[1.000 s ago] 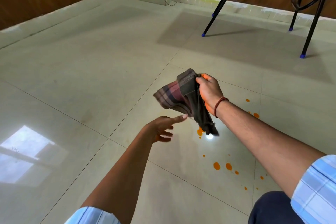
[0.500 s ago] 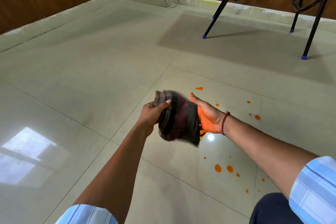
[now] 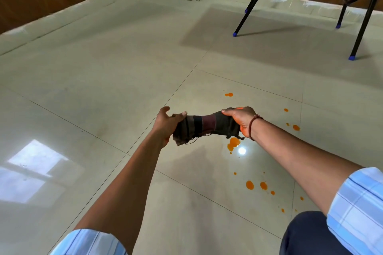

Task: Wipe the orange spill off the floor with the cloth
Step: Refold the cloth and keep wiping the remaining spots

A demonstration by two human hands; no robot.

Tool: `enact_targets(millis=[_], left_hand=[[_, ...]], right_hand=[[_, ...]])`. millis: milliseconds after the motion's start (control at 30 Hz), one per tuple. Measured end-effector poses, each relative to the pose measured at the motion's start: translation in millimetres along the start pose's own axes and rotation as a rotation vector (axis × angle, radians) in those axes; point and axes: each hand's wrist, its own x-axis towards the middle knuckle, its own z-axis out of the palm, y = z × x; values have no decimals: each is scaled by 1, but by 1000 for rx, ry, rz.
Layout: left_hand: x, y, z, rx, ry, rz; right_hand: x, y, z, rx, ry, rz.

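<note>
- Cloth: at frame centre, held off the floor, bunched into a band with its long axis running left to right.
- Left hand grips the cloth's left end; right hand grips its right end.
- Spill: largest orange patch lies just below the right hand; smaller drops are scattered toward the lower right and upper right.
- Floor: glossy pale tile with window glare at lower left; wood-panelled wall along the top.
- Chair legs at upper right are cut off by the frame edge.
</note>
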Motion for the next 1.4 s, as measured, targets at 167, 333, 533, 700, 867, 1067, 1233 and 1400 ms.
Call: enact_targets(millis=[167,333,533,700,867,1067,1233,1400], left_hand=[[-2,3,-2,336,28,281],[-3,7,-7,641,-5,312],[0,1,1,754,51,382],[1,0,-3,654,-63,285],[2,-15,-11,367,-129,227],[3,-35,-12,238,-134,141],[5,-31,-11,398,1,271],[-3,-40,-26,673,-80,351]], right_hand=[[-6,-7,-8,-38,-188,-74],[-9,-7,-15,-664,-175,-284],[-11,-8,-13,-875,-8,-379],[-6,-7,-24,-965,-56,-344],[-7,0,-31,-1035,-264,-289],[-1,3,-30,-1018,-375,-291],[5,1,-23,-1022,-237,-492],[3,32,-37,-898,-166,-816]])
